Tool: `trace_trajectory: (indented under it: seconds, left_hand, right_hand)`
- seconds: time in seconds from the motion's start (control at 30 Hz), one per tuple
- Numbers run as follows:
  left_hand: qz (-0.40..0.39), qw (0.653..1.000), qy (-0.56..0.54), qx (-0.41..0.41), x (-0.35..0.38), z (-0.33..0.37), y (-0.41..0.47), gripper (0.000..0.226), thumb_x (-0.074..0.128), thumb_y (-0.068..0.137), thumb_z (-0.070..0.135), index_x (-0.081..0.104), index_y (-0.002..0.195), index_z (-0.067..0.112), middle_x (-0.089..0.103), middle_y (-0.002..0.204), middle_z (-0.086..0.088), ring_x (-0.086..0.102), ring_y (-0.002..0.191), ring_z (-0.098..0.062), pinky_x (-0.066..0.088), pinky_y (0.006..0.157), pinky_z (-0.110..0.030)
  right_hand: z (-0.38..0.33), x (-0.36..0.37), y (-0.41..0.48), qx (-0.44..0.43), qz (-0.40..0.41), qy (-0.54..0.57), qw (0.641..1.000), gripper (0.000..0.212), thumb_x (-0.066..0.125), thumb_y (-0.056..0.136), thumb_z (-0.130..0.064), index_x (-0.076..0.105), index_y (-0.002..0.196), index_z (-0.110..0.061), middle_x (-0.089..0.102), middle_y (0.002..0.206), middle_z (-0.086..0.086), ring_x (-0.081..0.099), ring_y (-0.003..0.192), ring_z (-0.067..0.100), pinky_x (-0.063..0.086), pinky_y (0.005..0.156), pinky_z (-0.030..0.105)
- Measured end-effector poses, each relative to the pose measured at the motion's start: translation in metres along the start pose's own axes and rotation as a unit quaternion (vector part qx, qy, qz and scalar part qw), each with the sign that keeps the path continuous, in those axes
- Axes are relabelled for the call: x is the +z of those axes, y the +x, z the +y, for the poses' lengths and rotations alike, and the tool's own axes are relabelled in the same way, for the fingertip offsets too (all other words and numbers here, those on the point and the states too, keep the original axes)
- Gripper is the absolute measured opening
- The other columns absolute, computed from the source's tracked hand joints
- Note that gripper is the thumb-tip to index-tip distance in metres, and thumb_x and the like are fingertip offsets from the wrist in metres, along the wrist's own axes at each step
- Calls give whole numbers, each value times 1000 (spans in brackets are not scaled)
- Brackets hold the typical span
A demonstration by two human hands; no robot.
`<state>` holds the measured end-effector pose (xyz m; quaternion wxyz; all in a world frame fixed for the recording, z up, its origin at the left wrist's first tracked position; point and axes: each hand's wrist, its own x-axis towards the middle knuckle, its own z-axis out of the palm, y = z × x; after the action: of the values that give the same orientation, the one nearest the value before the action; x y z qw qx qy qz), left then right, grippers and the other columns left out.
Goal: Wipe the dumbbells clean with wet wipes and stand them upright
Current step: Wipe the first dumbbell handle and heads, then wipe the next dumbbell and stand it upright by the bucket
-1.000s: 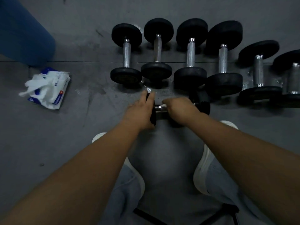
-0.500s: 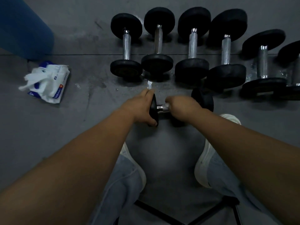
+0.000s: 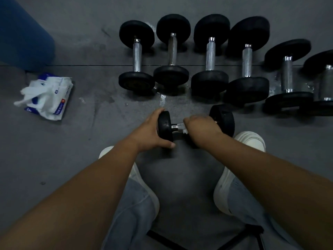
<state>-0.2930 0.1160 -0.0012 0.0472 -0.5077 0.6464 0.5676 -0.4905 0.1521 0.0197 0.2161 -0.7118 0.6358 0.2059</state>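
A small black dumbbell (image 3: 223, 120) lies sideways on the grey floor between my feet. My left hand (image 3: 150, 129) grips its left weight plate, thumb curled under the near rim. My right hand (image 3: 200, 129) is wrapped round the chrome handle, with a white wet wipe (image 3: 182, 127) showing at the fist's left edge. The handle is mostly hidden under my fingers. Beyond it, several larger dumbbells (image 3: 137, 56) lie in a row on the floor, handles pointing away from me.
An open pack of wet wipes (image 3: 48, 97) lies on the floor at the left, wipes spilling out. A blue object (image 3: 23, 31) fills the upper left corner. My white shoes (image 3: 250, 141) flank the small dumbbell. Wet patches mark the floor near the row.
My left hand shifted from lying over the left plate to gripping it with the thumb underneath. The small dumbbell is now more exposed, its right plate clearly visible. My right hand stays on the handle.
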Motion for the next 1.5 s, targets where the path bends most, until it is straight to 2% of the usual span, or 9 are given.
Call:
trace_trajectory:
  seconds: [0.17,0.3,0.47,0.7,0.93,1.07,1.23,1.33,1.5]
  left_hand:
    - [1,997,-73,-29,3,6,4,124,93,61,30,9,152,39,44,135,6,53,114,-12,45,92,-21]
    - [34,992,-115,-44,13,9,5,115,89,69,28,10,152,38,42,134,5,53,111,-11,40,76,-8]
    - [48,971,-221,-74,23,9,5,123,90,61,41,7,151,47,38,149,2,49,127,-17,43,109,-36]
    - [62,952,-284,-93,9,29,3,122,83,43,63,20,147,52,47,142,6,57,119,-18,51,95,-41]
    - [124,991,-46,17,-47,85,-20,102,90,54,46,36,140,39,34,135,1,45,120,-20,43,99,-33]
    - [147,973,165,65,-46,114,-41,110,78,46,63,28,142,43,28,143,2,37,129,-30,42,106,-46]
    - [153,918,366,7,-31,129,-67,108,74,61,60,11,147,46,5,158,3,10,143,-37,45,99,-58]
    - [155,907,391,-23,-27,128,-73,106,71,65,59,8,149,45,0,159,2,5,144,-39,44,97,-61]
    - [164,896,412,-18,-21,128,-73,105,67,69,62,5,150,43,-1,159,-1,3,144,-41,42,98,-62]
  right_hand:
    - [1,-4,-4,-8,37,4,999,24,49,91,-16,57,114,-17,63,110,8,61,100,29,40,73,33]
    - [-4,16,-7,-7,30,12,999,34,50,91,-23,46,125,-20,56,121,5,54,113,27,37,95,39]
    - [-9,17,13,33,35,53,997,19,53,90,-21,54,109,-22,60,112,6,56,106,30,38,85,38]
    - [-5,8,10,19,69,178,981,17,62,83,-22,55,99,-25,62,106,2,57,104,27,37,84,37]
    - [5,-59,-5,-68,25,272,960,15,65,85,-16,60,99,-19,66,101,8,62,98,25,38,70,25]
    - [5,-75,-28,-28,32,257,965,6,63,84,-16,62,90,-16,66,94,8,63,91,23,40,67,25]
    - [13,-66,-54,34,294,74,952,20,62,76,-10,55,94,-14,52,90,7,54,81,29,43,59,37]
    - [13,-60,-62,49,368,40,928,33,70,64,-12,49,90,-16,48,85,6,48,73,26,40,54,35]
    - [13,-47,-59,72,335,48,938,38,69,69,-22,49,100,-14,43,142,18,42,131,36,47,84,47]
